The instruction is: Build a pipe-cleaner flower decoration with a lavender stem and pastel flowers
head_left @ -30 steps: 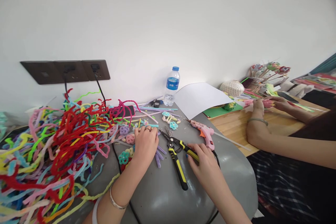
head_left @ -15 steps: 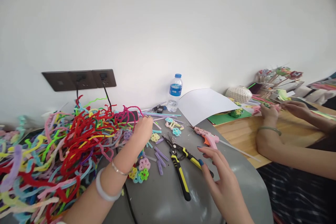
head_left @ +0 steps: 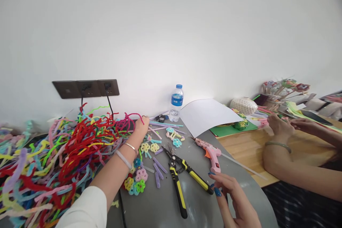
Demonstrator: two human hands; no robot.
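Note:
My left hand (head_left: 142, 125) reaches to the back of the grey table, beside the magenta pipe cleaners (head_left: 125, 122) and the thin pastel pipe cleaners (head_left: 168, 123). Its fingertips are hidden behind the hand. My right hand (head_left: 236, 199) hovers over the front right of the table, fingers loosely bent and apart, holding nothing. Just left of it lie wire strippers (head_left: 179, 181) with black and yellow handles spread. A pink hot glue gun (head_left: 211, 151) rests behind it. Between my hands are pipe-cleaner flowers (head_left: 141, 175) and short purple pieces (head_left: 159, 167).
A big tangle of colourful pipe cleaners (head_left: 74, 153) covers the left side. A water bottle (head_left: 176, 103) and a white sheet (head_left: 208, 114) stand at the back. At right, another person's hands (head_left: 280, 126) work above a wooden table (head_left: 240, 148). A black cable (head_left: 121, 203) runs down the front.
My left hand has moved from the small pieces in the middle to the back of the table. My right hand has let go of the wire strippers and drawn back toward me.

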